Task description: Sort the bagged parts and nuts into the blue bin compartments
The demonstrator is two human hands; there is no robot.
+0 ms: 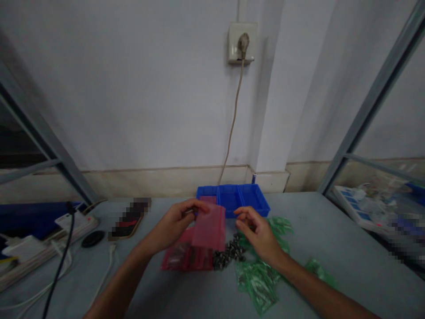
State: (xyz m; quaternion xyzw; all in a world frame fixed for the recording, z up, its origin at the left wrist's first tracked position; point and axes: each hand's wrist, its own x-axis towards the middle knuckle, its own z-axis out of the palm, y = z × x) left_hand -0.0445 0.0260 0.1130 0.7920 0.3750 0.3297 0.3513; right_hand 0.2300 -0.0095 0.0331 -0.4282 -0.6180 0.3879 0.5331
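My left hand (184,218) pinches the upper left edge of a pink plastic bag (209,230), which looks flat. Beneath it, more pink bags (177,254) with dark contents lie on the table. My right hand (257,232) is to the right of the held bag, apart from it. Its fingers are curled with thumb and fingertips close together; whatever is between them is too small to make out. Below and between the hands sits a pile of small dark metal parts (229,253). Green plastic bags (260,285) with small contents lie under and around my right hand and forearm.
A blue divided tray (254,199) stands behind my hands, near the wall. To the left are a phone (131,219), a round black object (93,239), cables and a power strip (79,226). Metal frame bars (372,102) rise at both sides; a cluttered surface lies beyond the right one.
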